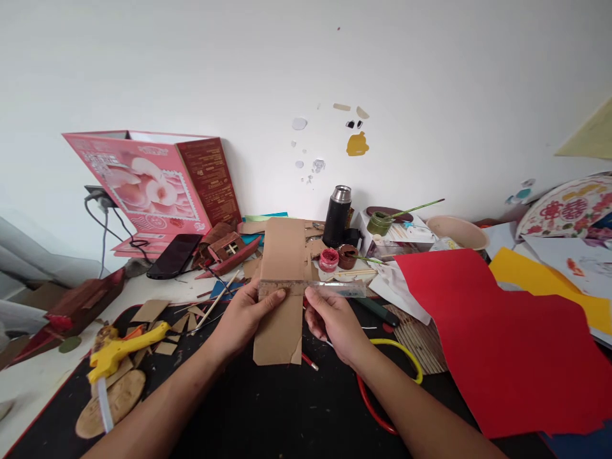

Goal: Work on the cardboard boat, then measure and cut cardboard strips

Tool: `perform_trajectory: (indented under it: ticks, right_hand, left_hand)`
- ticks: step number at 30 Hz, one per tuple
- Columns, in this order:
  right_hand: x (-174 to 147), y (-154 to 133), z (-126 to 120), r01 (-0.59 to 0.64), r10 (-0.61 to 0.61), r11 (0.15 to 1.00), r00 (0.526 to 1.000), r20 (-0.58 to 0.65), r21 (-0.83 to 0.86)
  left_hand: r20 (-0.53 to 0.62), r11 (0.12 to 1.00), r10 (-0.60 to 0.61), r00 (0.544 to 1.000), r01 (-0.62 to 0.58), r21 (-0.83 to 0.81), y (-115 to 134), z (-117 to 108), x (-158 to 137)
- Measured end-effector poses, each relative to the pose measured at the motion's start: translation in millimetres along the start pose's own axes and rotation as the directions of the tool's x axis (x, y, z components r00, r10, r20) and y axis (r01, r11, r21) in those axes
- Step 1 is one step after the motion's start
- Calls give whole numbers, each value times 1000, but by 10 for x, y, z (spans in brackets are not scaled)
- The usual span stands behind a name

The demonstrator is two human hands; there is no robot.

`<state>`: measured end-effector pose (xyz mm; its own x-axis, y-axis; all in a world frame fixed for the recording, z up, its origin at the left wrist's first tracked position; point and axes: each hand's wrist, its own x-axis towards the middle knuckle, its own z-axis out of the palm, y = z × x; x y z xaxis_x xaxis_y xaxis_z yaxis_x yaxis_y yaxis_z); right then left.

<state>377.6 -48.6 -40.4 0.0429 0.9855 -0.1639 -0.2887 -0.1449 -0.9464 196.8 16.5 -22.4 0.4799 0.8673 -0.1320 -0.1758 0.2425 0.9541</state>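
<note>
A long cardboard strip stands before me, its upper part bent back along a crease. Across that crease lies a clear ruler, sticking out to the right. My left hand grips the strip's left edge together with the ruler, thumb pressed on the front. With thumb and bent fingers, my right hand pinches the ruler just beside the strip's right edge. Its lower fingers are partly hidden; whether they hold anything more I cannot make out. Below the hands, a red pencil with a white end shows by the strip.
A yellow glue gun and cardboard scraps lie left, near a phone and a small model boat. Behind stand a black thermos and paint jars. Red paper covers the right side, beside a yellow-and-red loop.
</note>
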Motion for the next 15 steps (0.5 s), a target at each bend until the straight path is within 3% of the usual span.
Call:
perform_trajectory:
  ticks: [15]
  right_hand:
    - [7, 12, -11, 12, -12, 1000, 1000, 7, 3]
  left_hand:
    - [0, 1000, -11, 1000, 11, -25, 1, 12, 1]
